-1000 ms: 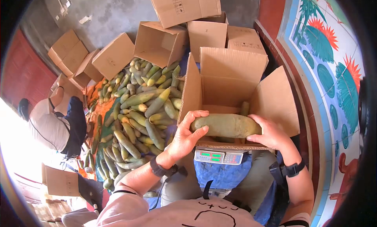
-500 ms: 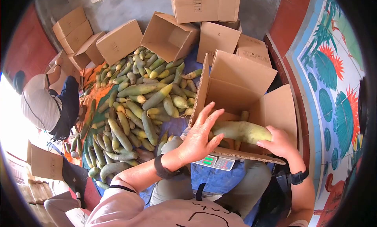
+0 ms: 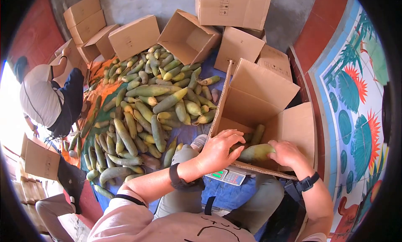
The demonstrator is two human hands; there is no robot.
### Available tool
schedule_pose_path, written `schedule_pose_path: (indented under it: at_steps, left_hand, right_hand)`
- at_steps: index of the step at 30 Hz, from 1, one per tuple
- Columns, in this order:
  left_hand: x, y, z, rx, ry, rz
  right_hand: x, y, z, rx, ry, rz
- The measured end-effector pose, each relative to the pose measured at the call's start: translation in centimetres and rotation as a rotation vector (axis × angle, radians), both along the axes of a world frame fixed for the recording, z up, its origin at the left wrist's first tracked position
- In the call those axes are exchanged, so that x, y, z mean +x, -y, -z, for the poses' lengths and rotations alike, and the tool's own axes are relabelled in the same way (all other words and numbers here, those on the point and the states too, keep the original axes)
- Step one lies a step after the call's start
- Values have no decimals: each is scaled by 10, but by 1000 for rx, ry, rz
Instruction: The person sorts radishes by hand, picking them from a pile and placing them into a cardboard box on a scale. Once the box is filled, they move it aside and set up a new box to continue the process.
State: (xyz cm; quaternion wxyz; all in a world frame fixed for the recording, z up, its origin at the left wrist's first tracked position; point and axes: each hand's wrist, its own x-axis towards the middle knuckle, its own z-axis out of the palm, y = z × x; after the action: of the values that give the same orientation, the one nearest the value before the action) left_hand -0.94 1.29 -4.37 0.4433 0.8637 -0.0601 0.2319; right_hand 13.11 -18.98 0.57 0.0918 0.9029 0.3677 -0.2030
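A large green radish (image 3: 253, 153) lies low inside the open cardboard box (image 3: 264, 83), just behind its near wall. My right hand (image 3: 288, 154) grips the radish's pale right end. My left hand (image 3: 221, 150) reaches over the near left edge of the box with its fingers apart, close to the radish's other end; whether it touches is hidden. Another green radish (image 3: 258, 134) rests deeper in the box. Under the box's near edge shows a scale (image 3: 229, 177) with green displays and a keypad.
A big heap of green radishes (image 3: 144, 112) spreads over tarps at my left. Several cartons (image 3: 134, 36) line the back. Another person (image 3: 46, 91) is bent over at the far left beside a carton. A painted tile wall (image 3: 347, 104) runs along my right.
The radish has gone down into the box, with my right hand still on its end. My left hand has lowered toward the box and its fingers have bent. The view has shifted slightly.
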Motion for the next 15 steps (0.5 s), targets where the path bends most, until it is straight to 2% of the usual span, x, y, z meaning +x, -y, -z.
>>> schedule_pose_path:
  at_steps: [1,4,5,6,8,10,12,13,15]
  left_hand:
    - [0,1,-1,-7,6,-8]
    - [-2,1,-3,-27,-11,8]
    - [-2,0,-3,-27,-11,6]
    - [-1,0,-3,-21,-5,9]
    - [0,1,-2,-19,1,13]
    - [-1,1,-2,11,16,15]
    - [0,4,-2,12,53,6]
    - [0,5,-2,19,92,1]
    - [-1,5,-4,32,129,-21]
  right_hand:
    - [0,-2,-1,-42,-49,80]
    - [4,6,11,-164,-109,44]
    - [17,21,32,-15,-54,19]
    - [15,21,26,-18,-55,19]
    - [6,20,3,236,-12,13]
    - [-9,22,-7,288,16,-10]
    - [-28,21,-18,409,-46,125]
    - [-37,22,-21,497,-8,59]
    - [-55,24,-23,583,21,70]
